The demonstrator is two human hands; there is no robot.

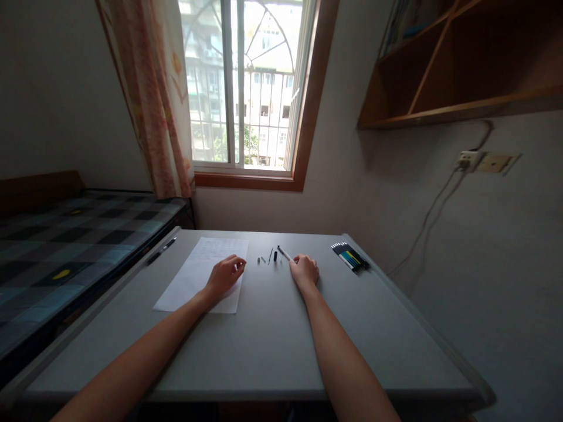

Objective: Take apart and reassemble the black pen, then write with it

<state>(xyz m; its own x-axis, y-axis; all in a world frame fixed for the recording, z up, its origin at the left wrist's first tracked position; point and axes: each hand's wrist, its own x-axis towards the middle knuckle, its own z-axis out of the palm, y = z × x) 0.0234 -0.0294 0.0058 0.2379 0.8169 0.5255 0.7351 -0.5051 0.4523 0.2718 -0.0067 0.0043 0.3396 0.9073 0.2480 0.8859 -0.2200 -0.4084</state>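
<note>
My right hand (304, 271) rests on the desk, closed around a white pen (286, 254) with a dark end pointing away to the left. My left hand (226, 275) is over the right part of a white sheet of paper (189, 281). Its fingers are curled, with the tips close together; whatever may be between them is too small to make out. Between the hands lie small loose pieces: a black cap-like piece (275, 256), a thin dark rod (270, 256), a short grey piece (263, 259) and a tiny dark piece (258, 259).
A row of several dark pens (350, 258) with a yellow and blue label lies at the desk's right side. One black pen (168, 244) is near the left edge of the grey desk (264, 351). A bed (88, 234) stands left; a wooden shelf (440, 108) hangs upper right.
</note>
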